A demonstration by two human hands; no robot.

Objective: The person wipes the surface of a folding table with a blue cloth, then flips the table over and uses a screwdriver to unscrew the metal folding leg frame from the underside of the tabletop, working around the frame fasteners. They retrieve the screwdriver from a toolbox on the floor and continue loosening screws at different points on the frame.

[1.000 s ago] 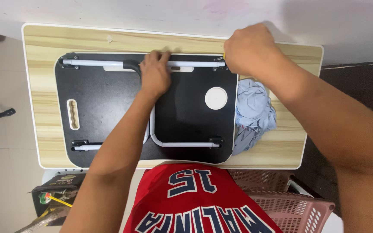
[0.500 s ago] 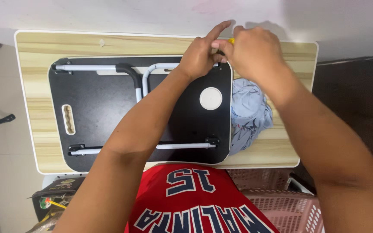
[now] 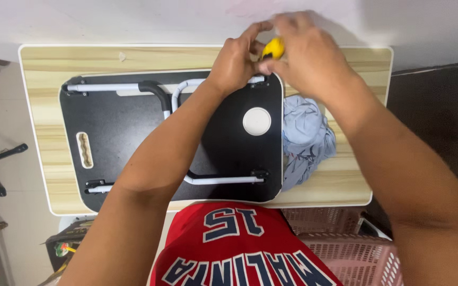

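STEP: I am working a yellow-handled tool [image 3: 273, 48] at the far right leg hinge [image 3: 258, 81] of the upturned black lap desk [image 3: 133, 132] on the worktop [image 3: 43, 69] | HANDS: my right hand [image 3: 306, 58] is closing round the tool, my left hand [image 3: 234, 61] is pinching beside it | NEXT: probably needing a steady tip on the hinge.

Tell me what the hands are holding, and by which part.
A small yellow object is pinched between the fingers of the left hand and right hand; which part is gripped cannot be told.

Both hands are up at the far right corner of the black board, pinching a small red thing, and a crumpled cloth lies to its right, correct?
Not quite: in the head view the thing pinched between the left hand and right hand is yellow, not red. The rest holds: black board, cloth at its right.
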